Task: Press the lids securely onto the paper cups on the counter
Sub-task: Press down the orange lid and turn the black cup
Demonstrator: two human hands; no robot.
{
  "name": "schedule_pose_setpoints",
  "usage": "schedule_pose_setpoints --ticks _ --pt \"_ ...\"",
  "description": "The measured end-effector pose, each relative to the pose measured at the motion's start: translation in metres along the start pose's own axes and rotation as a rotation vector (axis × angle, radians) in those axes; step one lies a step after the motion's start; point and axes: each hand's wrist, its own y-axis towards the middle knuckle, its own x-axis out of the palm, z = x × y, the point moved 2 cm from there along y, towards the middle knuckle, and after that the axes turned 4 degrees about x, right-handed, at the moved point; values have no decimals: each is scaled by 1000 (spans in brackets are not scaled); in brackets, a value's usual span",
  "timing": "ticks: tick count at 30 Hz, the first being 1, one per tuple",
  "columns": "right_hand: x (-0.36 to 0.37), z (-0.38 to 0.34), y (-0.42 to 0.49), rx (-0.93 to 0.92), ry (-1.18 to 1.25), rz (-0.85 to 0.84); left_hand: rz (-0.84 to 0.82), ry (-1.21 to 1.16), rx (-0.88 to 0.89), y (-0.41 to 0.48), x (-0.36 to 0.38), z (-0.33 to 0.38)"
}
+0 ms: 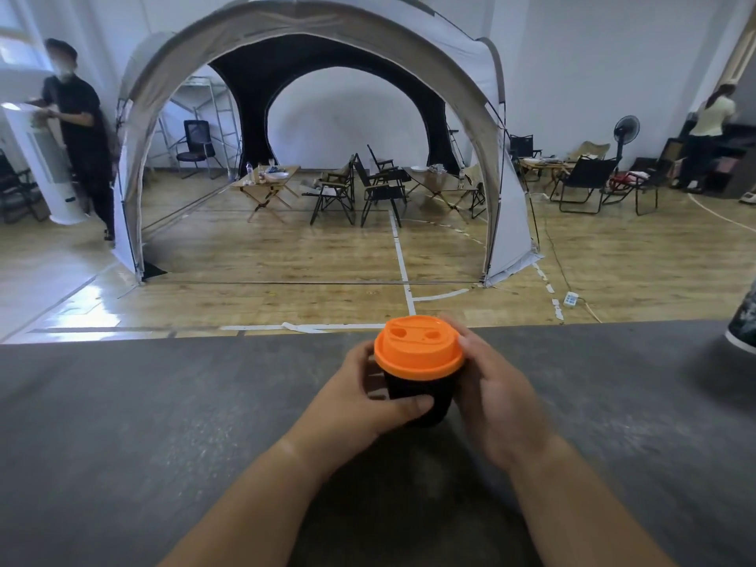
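Observation:
A black paper cup (421, 396) stands on the grey counter (163, 423), near its far edge. An orange plastic lid (418, 347) sits on top of the cup and looks level. My left hand (368, 399) grips the cup body from the left, with the thumb curled across its front. From the right, my right hand (491, 386) wraps around the cup, and its fingertips reach the lid's rim on the far side. The cup's far side is hidden behind the lid and my fingers.
A dark patterned object (742, 325) stands at the counter's far right edge, partly out of frame. Beyond the counter lie a wooden floor, a large dome tent (319, 55) with folding chairs and tables, and two people at the room's sides.

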Motion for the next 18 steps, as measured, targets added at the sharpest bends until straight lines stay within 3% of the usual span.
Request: schedule_pose_setpoints --ticks 6,10,14,18 --pt "8 7 -7 30 -9 -43 33 145 63 -1 -3 -1" --pt "43 9 -12 67 255 -148 137 27 137 -17 -31 29" --pt "131 39 -24 179 381 -387 266 -6 202 -64 -98 37" --pt "248 62 -37 302 513 -590 578 -18 193 -134 -191 19"
